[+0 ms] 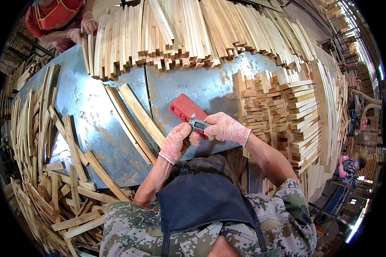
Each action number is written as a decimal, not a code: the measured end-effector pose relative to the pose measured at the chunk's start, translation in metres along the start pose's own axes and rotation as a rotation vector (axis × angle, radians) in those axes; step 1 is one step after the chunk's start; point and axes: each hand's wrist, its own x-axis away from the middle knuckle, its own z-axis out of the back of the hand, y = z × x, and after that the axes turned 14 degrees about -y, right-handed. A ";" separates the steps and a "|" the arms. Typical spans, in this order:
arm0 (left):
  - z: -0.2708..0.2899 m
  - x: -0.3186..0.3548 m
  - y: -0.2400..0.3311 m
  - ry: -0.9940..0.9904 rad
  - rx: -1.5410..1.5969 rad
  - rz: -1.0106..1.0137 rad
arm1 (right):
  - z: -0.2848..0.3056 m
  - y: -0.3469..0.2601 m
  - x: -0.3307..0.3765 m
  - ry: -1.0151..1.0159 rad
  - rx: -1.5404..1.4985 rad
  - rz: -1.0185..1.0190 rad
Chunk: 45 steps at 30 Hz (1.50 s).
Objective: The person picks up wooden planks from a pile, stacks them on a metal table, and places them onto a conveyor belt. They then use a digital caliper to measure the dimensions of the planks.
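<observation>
My left hand (176, 141) and my right hand (225, 127), both in pink knitted gloves, meet over the near edge of a blue-grey metal table (94, 115). Together they grip a small digital caliper (198, 124) with a grey display. Just behind it, a flat red case (183, 107) lies on the table, partly under my right hand. What sits between the caliper's jaws is hidden by my fingers.
Long wooden slats (180, 30) are stacked across the far side; a neat pile (287, 111) stands to my right. Two loose slats (135, 122) lie on the table; scattered offcuts (60, 188) fill the left. Another person's gloved hands (83, 28) rest at the far left.
</observation>
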 end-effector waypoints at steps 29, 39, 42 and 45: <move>0.009 -0.011 -0.002 -0.014 -0.057 -0.038 | 0.006 -0.011 -0.004 0.031 0.185 -0.003; -0.001 -0.031 0.028 0.043 0.014 -0.121 | 0.031 -0.068 -0.002 -0.021 0.116 -0.029; 0.003 -0.041 0.032 0.027 0.010 -0.132 | 0.040 -0.074 -0.005 0.004 0.183 0.008; 0.004 -0.047 0.028 0.051 -0.008 -0.113 | 0.043 -0.081 -0.007 0.034 0.282 -0.064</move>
